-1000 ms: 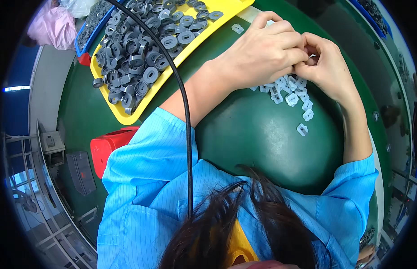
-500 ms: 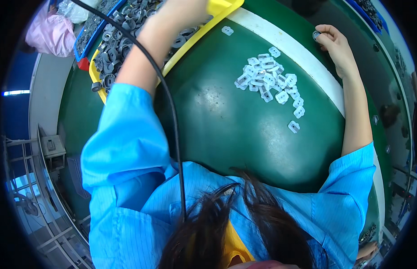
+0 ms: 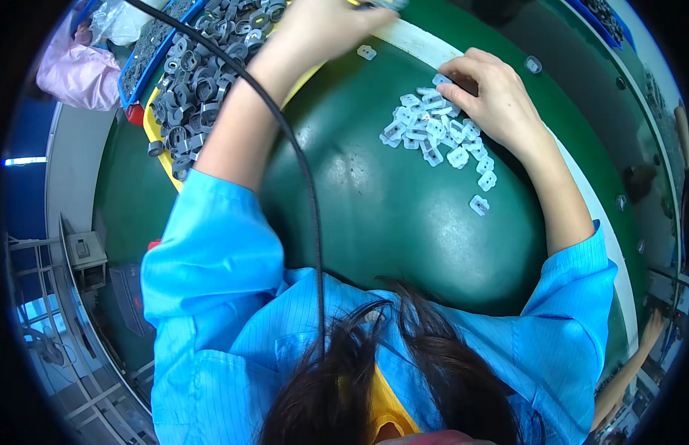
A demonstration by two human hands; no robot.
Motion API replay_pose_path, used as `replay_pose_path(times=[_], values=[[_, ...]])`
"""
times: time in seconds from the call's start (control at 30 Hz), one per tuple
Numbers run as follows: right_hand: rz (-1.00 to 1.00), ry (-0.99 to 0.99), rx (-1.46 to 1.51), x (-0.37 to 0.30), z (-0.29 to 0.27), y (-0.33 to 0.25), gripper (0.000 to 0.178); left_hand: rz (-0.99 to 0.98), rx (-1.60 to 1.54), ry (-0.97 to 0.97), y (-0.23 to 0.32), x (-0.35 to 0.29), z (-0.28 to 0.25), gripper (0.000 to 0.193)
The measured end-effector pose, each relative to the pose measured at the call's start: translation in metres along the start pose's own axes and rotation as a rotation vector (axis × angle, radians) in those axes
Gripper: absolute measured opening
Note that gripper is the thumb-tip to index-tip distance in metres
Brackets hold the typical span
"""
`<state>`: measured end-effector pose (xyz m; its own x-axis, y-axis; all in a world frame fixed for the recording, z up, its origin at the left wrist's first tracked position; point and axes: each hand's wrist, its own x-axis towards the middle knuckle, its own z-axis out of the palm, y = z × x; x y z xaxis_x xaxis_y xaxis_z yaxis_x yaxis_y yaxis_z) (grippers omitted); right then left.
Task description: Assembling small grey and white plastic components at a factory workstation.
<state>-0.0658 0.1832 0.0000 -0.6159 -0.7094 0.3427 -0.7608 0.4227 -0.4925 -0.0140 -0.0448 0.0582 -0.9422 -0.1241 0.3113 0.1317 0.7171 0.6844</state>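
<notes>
At the top of the view, my left hand (image 3: 330, 28) is over the near edge of a yellow tray (image 3: 304, 80) full of grey ring-shaped plastic parts (image 3: 203, 89). Its fingers point right, and a blurred pale thing (image 3: 385, 4) shows at their tips; its kind cannot be made out. My right hand (image 3: 496, 96) reaches to the far edge of a heap of small whitish plastic pieces (image 3: 435, 130). Thumb and forefinger close on one white plastic piece (image 3: 439, 79) there.
A black cable (image 3: 304, 163) hangs across my left forearm. Beyond the white strip (image 3: 582, 167) a small round part (image 3: 533, 64) lies on the dark green surface. Blue trays (image 3: 140, 70) stand far left. Another person's arm (image 3: 634, 363) shows at lower right.
My right hand has come left from beyond the white strip to the heap; the grey part it held is gone from it. My left hand has moved right from over the tray.
</notes>
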Motion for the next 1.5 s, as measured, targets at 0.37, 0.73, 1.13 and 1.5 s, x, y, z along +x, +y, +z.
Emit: replay_pose_path(times=[0.37,0.73,1.13,1.5], values=[[-0.018,0.076,-0.17,-0.001,0.0,-0.002,0.015,-0.123,-0.323,-0.034,-0.022,-0.033,0.069,0.044],[0.186,0.085,0.378,0.005,-0.079,0.009,0.018,0.035,-0.206,0.049,0.053,-0.018,0.081,0.041],[0.121,0.211,0.199,0.003,-0.018,-0.012,0.018,0.174,-0.142,0.19,0.004,-0.047,0.081,0.035],[0.187,0.137,0.21,0.004,-0.024,-0.006,0.018,0.271,-0.097,0.212,0.004,-0.047,0.078,0.036]])
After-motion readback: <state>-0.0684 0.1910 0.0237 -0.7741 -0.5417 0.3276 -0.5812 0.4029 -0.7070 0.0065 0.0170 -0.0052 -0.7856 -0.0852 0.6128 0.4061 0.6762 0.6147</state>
